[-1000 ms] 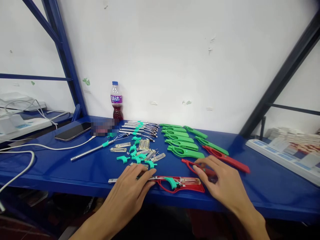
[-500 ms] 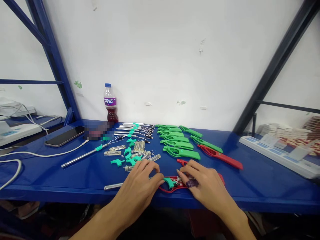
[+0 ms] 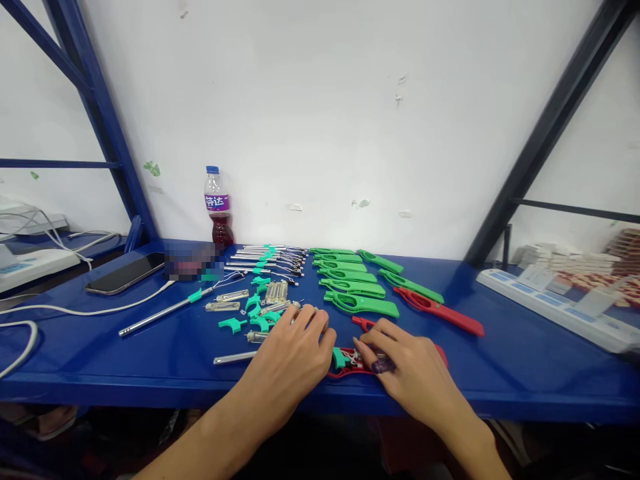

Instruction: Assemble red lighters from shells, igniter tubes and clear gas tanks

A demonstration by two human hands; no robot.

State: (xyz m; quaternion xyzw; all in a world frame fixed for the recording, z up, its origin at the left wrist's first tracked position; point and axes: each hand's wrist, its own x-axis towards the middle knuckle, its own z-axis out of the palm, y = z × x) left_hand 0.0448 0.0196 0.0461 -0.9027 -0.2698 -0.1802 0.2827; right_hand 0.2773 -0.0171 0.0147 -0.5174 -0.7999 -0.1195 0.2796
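Gripping a dark purple piece (image 3: 383,365) between the bent fingers and thumb of the right hand (image 3: 417,363), with the fingertips at an open red shell (image 3: 354,374) lying near the front edge of the blue bench (image 3: 525,380). Curling the left hand (image 3: 297,350) over the shell's other end, with the thumb just beside a teal trigger (image 3: 341,358) seated in it; cannot tell any grip there, with the fingertips turned out of sight. Can see a metal rod (image 3: 234,358) poking out leftward from beneath the left hand, and a second red shell (image 3: 362,323) partly covered by the right. Behind the left fingers, can make out loose teal triggers (image 3: 233,325) strewn among clear cartridges (image 3: 277,291). Farther back, can see a row of wired metal rods (image 3: 260,257) and, to the right, green shells (image 3: 367,305) in a column, with another red shell (image 3: 440,311) slanting beside them. Farther out, can spot a single rod (image 3: 165,315) and a phone (image 3: 125,273) on the left, an upright bottle (image 3: 219,207) of dark drink by the wall (image 3: 300,133), and a white power strip (image 3: 555,310) on the right.
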